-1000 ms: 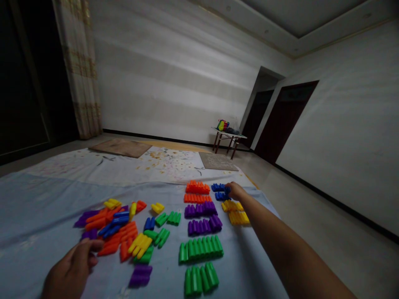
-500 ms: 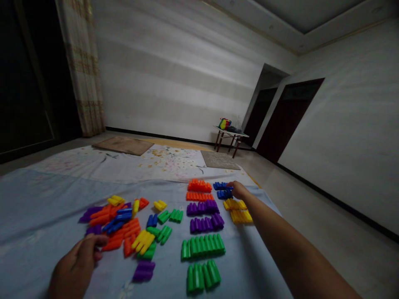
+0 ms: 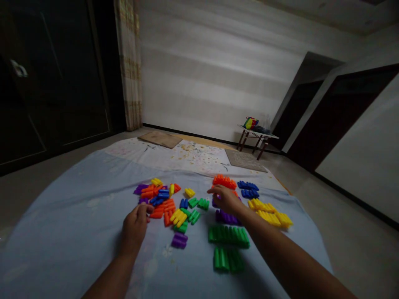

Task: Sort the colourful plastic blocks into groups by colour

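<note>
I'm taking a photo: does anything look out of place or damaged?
I can make out no damage. The pile of mixed-colour pieces beside the left hand looks untidy: they overlap at various angles, whereas the rows near the right hand are grouped by colour.

A home interior is seen. It is indicated by patterned curtain [image 3: 129,70], floral cloth [image 3: 199,160], dark door [image 3: 349,112], small table [image 3: 268,135]

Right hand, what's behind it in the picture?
Past the right hand, bits of a purple row and the nearer orange row show at its edges, with the farther orange row beyond. The hand covers the middle of the first two, and whatever its palm hides can't be seen.
</note>
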`<control>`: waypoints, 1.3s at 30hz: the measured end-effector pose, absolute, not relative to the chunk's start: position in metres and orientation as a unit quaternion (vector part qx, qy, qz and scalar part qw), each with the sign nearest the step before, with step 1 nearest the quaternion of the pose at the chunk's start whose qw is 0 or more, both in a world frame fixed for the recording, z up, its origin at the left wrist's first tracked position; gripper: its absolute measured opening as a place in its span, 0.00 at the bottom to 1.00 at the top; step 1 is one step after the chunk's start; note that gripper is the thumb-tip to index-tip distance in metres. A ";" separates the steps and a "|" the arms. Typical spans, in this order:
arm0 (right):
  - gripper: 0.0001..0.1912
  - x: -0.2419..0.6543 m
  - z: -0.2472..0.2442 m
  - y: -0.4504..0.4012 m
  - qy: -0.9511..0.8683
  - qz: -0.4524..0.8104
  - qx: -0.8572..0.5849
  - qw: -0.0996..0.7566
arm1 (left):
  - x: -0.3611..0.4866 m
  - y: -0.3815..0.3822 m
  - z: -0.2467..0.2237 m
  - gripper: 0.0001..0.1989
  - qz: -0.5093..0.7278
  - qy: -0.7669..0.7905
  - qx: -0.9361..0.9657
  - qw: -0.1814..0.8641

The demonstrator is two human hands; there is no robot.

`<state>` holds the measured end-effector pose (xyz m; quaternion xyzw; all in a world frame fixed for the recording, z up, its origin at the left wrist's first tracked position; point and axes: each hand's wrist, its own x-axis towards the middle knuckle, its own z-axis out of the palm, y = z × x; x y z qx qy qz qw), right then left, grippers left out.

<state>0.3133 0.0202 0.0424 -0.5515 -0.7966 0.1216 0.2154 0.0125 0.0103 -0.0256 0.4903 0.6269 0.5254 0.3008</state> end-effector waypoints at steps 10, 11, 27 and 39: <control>0.20 0.196 0.032 0.025 -0.846 0.144 -0.469 0.210 | 0.011 0.008 -0.024 0.19 0.569 0.617 0.454 0.301; 0.21 0.186 0.031 0.029 -0.849 0.138 -0.465 0.207 | 0.011 0.008 -0.024 0.18 0.573 0.616 0.450 0.300; 0.14 0.163 0.021 0.031 -0.885 0.035 -0.459 0.066 | 0.010 0.007 -0.022 0.17 0.588 0.605 0.444 0.301; 0.20 0.213 0.033 -0.025 -0.879 0.149 -0.410 0.191 | 0.012 0.007 -0.023 0.19 0.589 0.611 0.440 0.293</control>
